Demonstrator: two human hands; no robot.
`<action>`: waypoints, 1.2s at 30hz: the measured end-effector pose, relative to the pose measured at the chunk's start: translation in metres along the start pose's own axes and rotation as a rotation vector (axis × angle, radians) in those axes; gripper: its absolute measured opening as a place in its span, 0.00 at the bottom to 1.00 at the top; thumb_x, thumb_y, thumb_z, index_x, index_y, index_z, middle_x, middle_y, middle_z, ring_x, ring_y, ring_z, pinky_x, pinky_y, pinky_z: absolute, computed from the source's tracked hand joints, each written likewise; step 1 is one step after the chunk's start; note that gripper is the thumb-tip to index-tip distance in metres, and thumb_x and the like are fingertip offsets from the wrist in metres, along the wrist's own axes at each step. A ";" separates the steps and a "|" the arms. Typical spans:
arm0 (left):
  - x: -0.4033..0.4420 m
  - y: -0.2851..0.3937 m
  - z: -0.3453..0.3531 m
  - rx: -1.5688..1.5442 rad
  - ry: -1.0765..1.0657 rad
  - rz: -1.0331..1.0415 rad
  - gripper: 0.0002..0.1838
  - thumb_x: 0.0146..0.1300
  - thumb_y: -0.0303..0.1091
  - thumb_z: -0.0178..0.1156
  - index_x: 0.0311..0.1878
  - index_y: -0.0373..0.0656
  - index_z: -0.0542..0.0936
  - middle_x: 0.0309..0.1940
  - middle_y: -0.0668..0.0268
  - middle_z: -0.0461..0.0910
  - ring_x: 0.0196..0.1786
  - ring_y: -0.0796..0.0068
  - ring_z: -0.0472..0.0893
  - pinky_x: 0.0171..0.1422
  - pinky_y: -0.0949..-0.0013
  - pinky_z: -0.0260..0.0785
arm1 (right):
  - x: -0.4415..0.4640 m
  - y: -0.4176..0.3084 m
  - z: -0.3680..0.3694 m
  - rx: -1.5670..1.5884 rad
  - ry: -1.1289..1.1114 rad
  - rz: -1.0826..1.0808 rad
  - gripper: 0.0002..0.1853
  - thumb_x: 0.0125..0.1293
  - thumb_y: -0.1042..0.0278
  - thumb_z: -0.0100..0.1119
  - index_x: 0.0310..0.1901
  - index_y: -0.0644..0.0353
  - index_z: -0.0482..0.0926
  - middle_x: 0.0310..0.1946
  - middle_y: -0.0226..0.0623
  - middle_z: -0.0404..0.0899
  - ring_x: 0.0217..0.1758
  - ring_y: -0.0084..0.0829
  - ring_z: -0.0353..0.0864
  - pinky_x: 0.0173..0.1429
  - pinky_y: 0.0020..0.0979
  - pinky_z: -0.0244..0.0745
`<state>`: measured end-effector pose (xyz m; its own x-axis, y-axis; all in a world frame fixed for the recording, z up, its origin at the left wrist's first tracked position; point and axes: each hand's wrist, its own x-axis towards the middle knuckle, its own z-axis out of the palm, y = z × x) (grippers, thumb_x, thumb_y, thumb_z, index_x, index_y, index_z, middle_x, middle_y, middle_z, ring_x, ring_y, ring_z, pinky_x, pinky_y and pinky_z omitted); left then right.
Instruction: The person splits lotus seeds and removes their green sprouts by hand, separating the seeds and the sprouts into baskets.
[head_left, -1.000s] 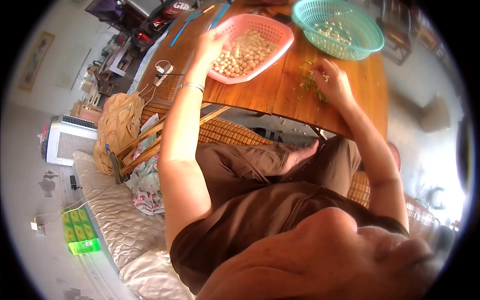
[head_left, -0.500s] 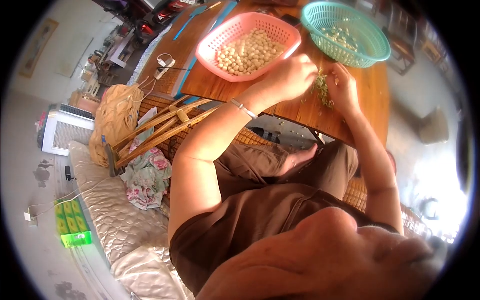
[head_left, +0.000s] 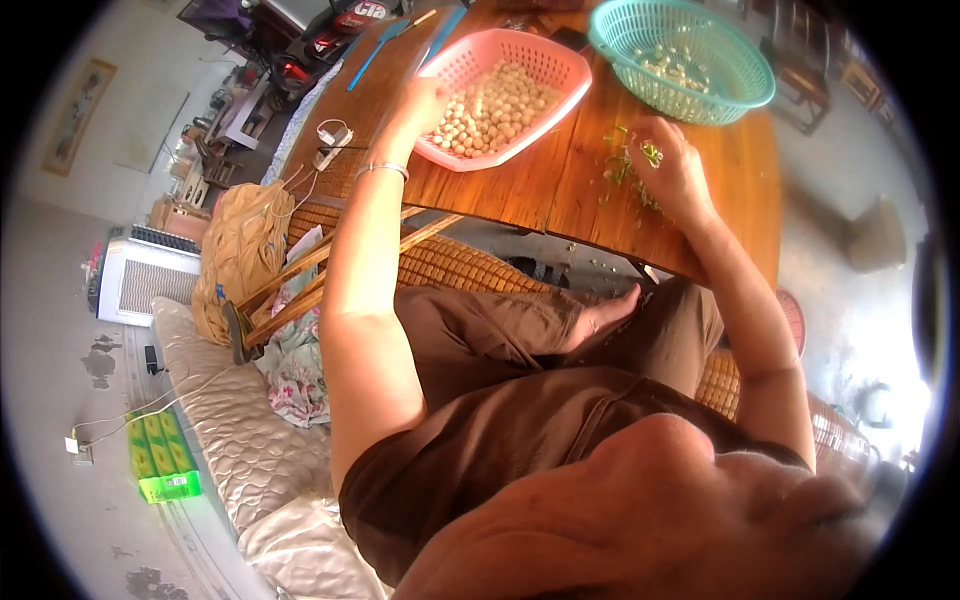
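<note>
My left hand [head_left: 424, 106], fingers curled together, is at the left rim of the pink basket [head_left: 565, 75]; what it holds, if anything, is hidden. Round pale nuts or beans [head_left: 495, 108] fill much of this basket. My right hand [head_left: 672, 178] is closed around small green and whitish bits [head_left: 652, 154], just above the wooden table. Under and beside it lie scattered green scraps [head_left: 617, 172]. Behind my right hand stands a turquoise basket [head_left: 740, 95] with some pale pieces [head_left: 675, 68] at its bottom.
On the table [head_left: 500, 205] at the left are a blue swatter [head_left: 375, 52] and a white power strip [head_left: 328, 150]. Wooden crutch-like poles [head_left: 300, 275], a tan bag [head_left: 242, 240] and floral cloth [head_left: 298, 375] are beside my left arm.
My left hand has moved left, from beside my right hand back to the pink basket's left rim. Green and whitish bits now show in my right hand.
</note>
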<state>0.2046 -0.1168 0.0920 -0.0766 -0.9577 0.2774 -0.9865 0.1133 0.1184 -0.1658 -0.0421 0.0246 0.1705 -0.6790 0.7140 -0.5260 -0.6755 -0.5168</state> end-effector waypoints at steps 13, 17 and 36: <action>-0.003 0.011 0.004 -0.049 -0.179 -0.032 0.11 0.58 0.34 0.68 0.45 0.46 0.86 0.45 0.54 0.85 0.49 0.58 0.84 0.55 0.61 0.74 | -0.003 0.001 0.001 0.030 -0.160 -0.011 0.05 0.61 0.73 0.63 0.36 0.62 0.77 0.31 0.43 0.82 0.38 0.48 0.83 0.43 0.41 0.78; 0.002 0.001 0.015 -0.073 -0.172 0.024 0.11 0.59 0.34 0.67 0.45 0.45 0.85 0.44 0.53 0.85 0.49 0.58 0.84 0.55 0.61 0.75 | -0.003 0.002 0.001 0.025 -0.161 -0.007 0.05 0.61 0.73 0.63 0.36 0.62 0.77 0.31 0.44 0.82 0.38 0.49 0.83 0.42 0.42 0.78; -0.103 0.169 0.040 -1.236 0.189 0.397 0.10 0.62 0.15 0.63 0.45 0.38 0.79 0.44 0.70 0.78 0.46 0.83 0.80 0.52 0.77 0.76 | -0.004 -0.002 -0.005 0.349 -0.240 0.136 0.07 0.64 0.74 0.64 0.40 0.65 0.76 0.30 0.37 0.83 0.34 0.29 0.84 0.41 0.31 0.79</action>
<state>0.0402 -0.0096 0.0457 -0.2085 -0.7632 0.6116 -0.1109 0.6397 0.7606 -0.1692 -0.0361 0.0249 0.3291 -0.7884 0.5197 -0.2513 -0.6037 -0.7566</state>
